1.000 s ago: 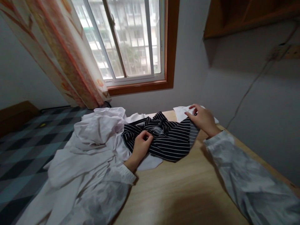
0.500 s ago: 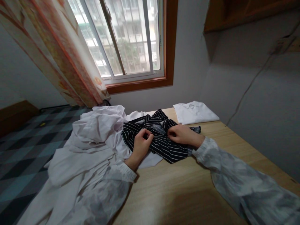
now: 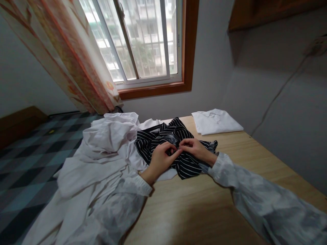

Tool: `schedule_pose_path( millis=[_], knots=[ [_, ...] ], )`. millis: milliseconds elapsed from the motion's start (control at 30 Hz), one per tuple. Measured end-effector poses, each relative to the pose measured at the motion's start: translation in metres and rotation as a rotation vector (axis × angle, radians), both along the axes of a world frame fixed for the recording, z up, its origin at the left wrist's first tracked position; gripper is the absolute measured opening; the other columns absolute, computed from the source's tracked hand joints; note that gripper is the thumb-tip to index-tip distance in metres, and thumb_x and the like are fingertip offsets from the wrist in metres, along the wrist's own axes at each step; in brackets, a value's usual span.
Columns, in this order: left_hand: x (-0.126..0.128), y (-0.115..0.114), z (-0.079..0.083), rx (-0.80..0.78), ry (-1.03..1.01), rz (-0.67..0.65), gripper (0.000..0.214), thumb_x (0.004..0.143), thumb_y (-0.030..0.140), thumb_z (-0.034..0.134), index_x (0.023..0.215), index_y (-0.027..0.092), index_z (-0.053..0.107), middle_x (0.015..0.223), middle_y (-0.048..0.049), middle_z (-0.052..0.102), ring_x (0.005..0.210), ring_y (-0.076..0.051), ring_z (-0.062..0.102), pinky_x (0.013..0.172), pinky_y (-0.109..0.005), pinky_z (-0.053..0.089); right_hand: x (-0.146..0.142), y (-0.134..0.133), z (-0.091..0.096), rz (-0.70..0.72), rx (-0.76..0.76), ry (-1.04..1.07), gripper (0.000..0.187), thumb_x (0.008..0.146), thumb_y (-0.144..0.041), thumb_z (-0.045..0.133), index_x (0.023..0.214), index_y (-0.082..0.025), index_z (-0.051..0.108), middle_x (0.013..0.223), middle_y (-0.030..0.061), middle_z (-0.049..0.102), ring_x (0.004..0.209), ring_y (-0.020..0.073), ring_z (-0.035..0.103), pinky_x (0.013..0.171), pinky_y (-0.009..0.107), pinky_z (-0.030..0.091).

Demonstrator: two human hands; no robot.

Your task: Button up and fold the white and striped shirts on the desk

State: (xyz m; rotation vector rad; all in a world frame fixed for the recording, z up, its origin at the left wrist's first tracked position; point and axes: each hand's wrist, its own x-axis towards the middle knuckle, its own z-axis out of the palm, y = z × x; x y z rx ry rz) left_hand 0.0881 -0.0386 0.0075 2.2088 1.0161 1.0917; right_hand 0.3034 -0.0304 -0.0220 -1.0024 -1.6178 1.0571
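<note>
Room: window at far side, wood-framed; patterned curtain far left; shelf upper right; cable down right wall.

Surfaces: pale wood table, centre to right; checked bed cover, left.

Item 1: striped garment, blk w/ white stripes, mid-table, crumpled; left part over white cloth, lighter inner side showing at right end.

Item 2: white pile, loose, left of item 1 & touching it.

Item 3: folded white garment, flat, far right, apart from item 1.

Hands: left hand on item 1, nr side, fingers curled, thumb out to the right. Right hand on its right part, fingers bent in. Tips meet or almost meet; whether cloth is pinched btwn them = hidden, can't tell.

Risks (judged): left sleeve lies against pile, so an arm shift may drag it; a hard pull on item 1 could bring the white cloth below along; uneven tension wd. set creases; a poor hold on thin-looking fabric might let it slip.
</note>
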Motion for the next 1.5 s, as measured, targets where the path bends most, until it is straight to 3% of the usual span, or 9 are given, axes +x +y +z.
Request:
schedule_pose_path(
  millis=[233, 600, 667, 900, 1033, 1167, 1333, 1400, 1500],
  knots=[
    [-0.002, 0.003, -0.003, 0.055, 0.047, -0.052, 0.013, 0.099, 0.036, 0.073, 0.096, 0.025, 0.08, 0.093, -0.0065, 0.078, 0.085, -0.024, 0.069, 0.086, -0.041, 0.048, 0.003, 0.0, 0.002, 0.087, -0.067, 0.063, 0.026, 0.086, -0.047, 0.078, 0.092, -0.022, 0.077, 0.093, 0.0034, 0.076, 0.088, 0.0203, 0.069, 0.085, 0.035, 0.055],
    [-0.003, 0.0, -0.001, 0.078, 0.088, -0.132, 0.017, 0.104, 0.029, 0.063, 0.103, 0.026, 0.08, 0.103, -0.0063, 0.079, 0.093, -0.024, 0.07, 0.092, -0.043, 0.045, -0.001, 0.0, -0.003, -0.075, 0.032, -0.029, 0.029, 0.09, -0.051, 0.073, 0.089, -0.022, 0.07, 0.078, 0.0002, 0.065, 0.071, 0.0173, 0.057, 0.063, 0.029, 0.044],
    [-0.003, 0.001, -0.001, 0.042, -0.009, -0.104, 0.015, 0.104, 0.029, 0.062, 0.103, 0.025, 0.076, 0.104, -0.0061, 0.077, 0.095, -0.024, 0.068, 0.092, -0.04, 0.046, 0.001, 0.002, -0.003, -0.138, 0.044, -0.029, 0.03, 0.091, -0.052, 0.072, 0.09, -0.022, 0.069, 0.076, -0.0002, 0.064, 0.07, 0.0175, 0.056, 0.062, 0.029, 0.043],
    [-0.01, 0.018, -0.009, -0.167, -0.452, 0.222, 0.019, 0.099, 0.034, 0.054, 0.086, 0.023, 0.063, 0.083, -0.0003, 0.063, 0.082, -0.02, 0.057, 0.08, -0.031, 0.047, 0.039, 0.011, -0.008, -0.519, 0.012, 0.133, 0.042, 0.091, -0.067, 0.066, 0.1, -0.027, 0.057, 0.068, -0.0047, 0.056, 0.056, 0.0176, 0.051, 0.051, 0.029, 0.04],
    [-0.011, 0.024, -0.011, -0.235, -0.554, 0.201, 0.024, 0.097, 0.041, 0.06, 0.081, 0.023, 0.062, 0.079, 0.0007, 0.06, 0.076, -0.018, 0.053, 0.074, -0.028, 0.045, 0.061, 0.007, -0.012, -0.694, 0.093, 0.174, 0.043, 0.09, -0.068, 0.064, 0.101, -0.027, 0.055, 0.077, -0.0027, 0.06, 0.064, 0.0182, 0.057, 0.058, 0.028, 0.046],
    [-0.009, 0.017, -0.011, -0.273, -0.547, 0.083, 0.043, 0.099, 0.048, 0.064, 0.069, 0.022, 0.048, 0.069, 0.0034, 0.048, 0.066, -0.015, 0.043, 0.065, -0.027, 0.039, 0.077, -0.002, -0.005, -0.773, 0.092, 0.305, 0.046, 0.087, -0.068, 0.069, 0.103, -0.027, 0.056, 0.08, -0.0031, 0.061, 0.066, 0.0173, 0.057, 0.059, 0.027, 0.047],
    [-0.01, -0.005, 0.011, -0.226, -0.046, -0.16, 0.054, 0.104, 0.051, 0.061, 0.06, 0.022, 0.047, 0.058, 0.0041, 0.042, 0.057, -0.013, 0.038, 0.058, -0.028, 0.028, 0.112, -0.022, 0.015, -0.659, -0.011, 0.289, 0.047, 0.085, -0.067, 0.074, 0.107, -0.028, 0.059, 0.075, -0.004, 0.065, 0.06, 0.0183, 0.058, 0.058, 0.028, 0.046],
    [-0.018, -0.01, 0.031, -0.148, 0.152, -0.209, 0.051, 0.104, 0.049, 0.063, 0.061, 0.022, 0.055, 0.056, 0.0035, 0.047, 0.054, -0.014, 0.041, 0.057, -0.029, 0.028, 0.135, -0.029, 0.026, -0.549, -0.032, 0.031, 0.04, 0.089, -0.065, 0.071, 0.1, -0.027, 0.064, 0.073, -0.0011, 0.068, 0.061, 0.0203, 0.059, 0.058, 0.03, 0.044],
    [-0.044, -0.003, 0.067, 0.006, 0.267, -0.154, 0.033, 0.103, 0.048, 0.066, 0.08, 0.025, 0.074, 0.069, -0.0009, 0.067, 0.06, -0.017, 0.058, 0.061, -0.029, 0.036, 0.165, -0.03, 0.049, -0.473, 0.104, -0.532, 0.038, 0.093, -0.059, 0.066, 0.078, -0.025, 0.069, 0.072, 0.0044, 0.069, 0.067, 0.0232, 0.061, 0.064, 0.034, 0.043]
  ],
)
